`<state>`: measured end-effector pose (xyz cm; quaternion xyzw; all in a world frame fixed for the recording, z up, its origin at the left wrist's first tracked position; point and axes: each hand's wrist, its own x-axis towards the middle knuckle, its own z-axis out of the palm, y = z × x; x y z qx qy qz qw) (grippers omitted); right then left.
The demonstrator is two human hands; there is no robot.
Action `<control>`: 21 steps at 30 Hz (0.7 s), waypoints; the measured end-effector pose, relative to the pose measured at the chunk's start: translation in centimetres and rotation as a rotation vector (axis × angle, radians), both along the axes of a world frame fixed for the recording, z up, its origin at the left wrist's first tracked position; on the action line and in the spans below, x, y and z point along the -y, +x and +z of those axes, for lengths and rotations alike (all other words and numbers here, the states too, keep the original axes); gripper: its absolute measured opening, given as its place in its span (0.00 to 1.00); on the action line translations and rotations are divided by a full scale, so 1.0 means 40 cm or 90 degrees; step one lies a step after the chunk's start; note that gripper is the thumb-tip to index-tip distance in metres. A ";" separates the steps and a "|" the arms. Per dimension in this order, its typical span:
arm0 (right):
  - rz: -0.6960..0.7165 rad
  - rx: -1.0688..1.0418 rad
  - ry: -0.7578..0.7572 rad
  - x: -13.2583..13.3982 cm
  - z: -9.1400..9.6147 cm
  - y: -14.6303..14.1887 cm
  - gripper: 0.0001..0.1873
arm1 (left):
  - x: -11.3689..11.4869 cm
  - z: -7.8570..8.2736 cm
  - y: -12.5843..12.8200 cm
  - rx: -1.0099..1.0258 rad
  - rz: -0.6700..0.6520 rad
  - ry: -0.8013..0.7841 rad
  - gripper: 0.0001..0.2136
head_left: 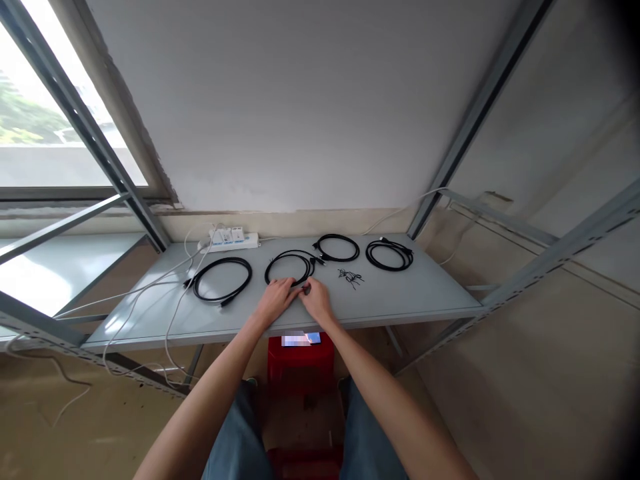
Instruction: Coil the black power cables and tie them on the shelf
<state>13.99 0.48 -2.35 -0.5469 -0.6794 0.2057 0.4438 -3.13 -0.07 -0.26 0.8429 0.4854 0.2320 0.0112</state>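
Observation:
A coiled black cable (267,270) lies on the grey shelf at the middle, its connector ends toward the right side. My left hand (277,300) is at the near edge of this coil, with its fingers closed on the cable there. Close beside it, almost touching, my right hand (317,301) is closed in a pinch. Something small and dark shows between its fingers, too small to name. Several thin black ties (351,277) lie in a loose pile to the right of the hands.
More coiled black cables lie about: one at left (250,267), one behind (359,252), one at right (373,262). A white power strip (253,241) with plugs and trailing white cords (145,288) is at back left. Metal posts (433,193) flank the shelf. A phone (314,338) rests on a red stool (300,363).

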 end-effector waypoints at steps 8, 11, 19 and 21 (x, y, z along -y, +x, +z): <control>0.051 -0.057 0.011 0.003 0.003 0.004 0.02 | -0.001 -0.003 0.005 -0.043 0.024 -0.020 0.10; 0.059 -0.117 -0.007 0.005 0.006 0.006 0.05 | -0.001 -0.006 0.005 -0.050 0.053 -0.009 0.10; 0.073 -0.225 -0.045 0.018 0.012 0.012 0.07 | -0.014 -0.011 -0.006 0.014 0.075 -0.049 0.07; 0.080 -0.260 -0.060 0.019 0.012 0.014 0.08 | -0.017 -0.010 -0.009 0.028 0.075 -0.065 0.08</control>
